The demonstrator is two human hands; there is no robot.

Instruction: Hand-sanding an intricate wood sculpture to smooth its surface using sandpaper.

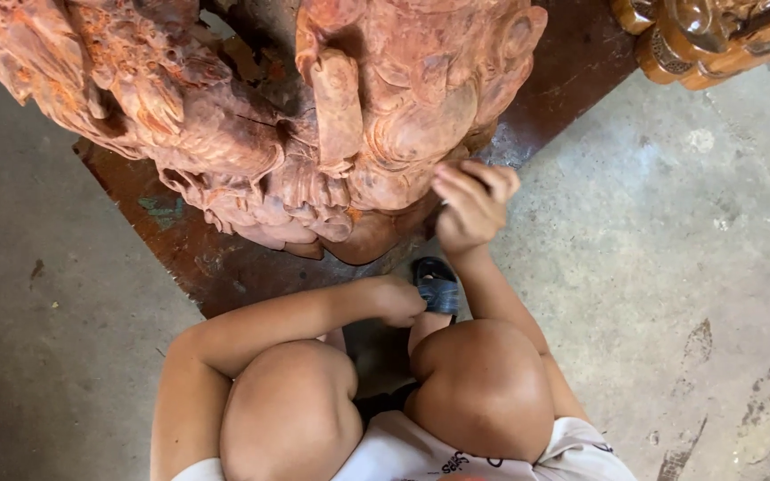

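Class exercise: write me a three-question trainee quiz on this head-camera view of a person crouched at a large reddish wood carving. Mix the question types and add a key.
1. True or false: the right hand is raised against the lower edge of the wood carving.
2. Where does the left hand rest?
A. on top of the carving
B. low, between the knees, near the dark sandal
C. flat on the concrete floor
3. Fill in: the carving stands on a dark reddish-brown ____ laid on the floor.

Key: 1 true; 2 B; 3 board.
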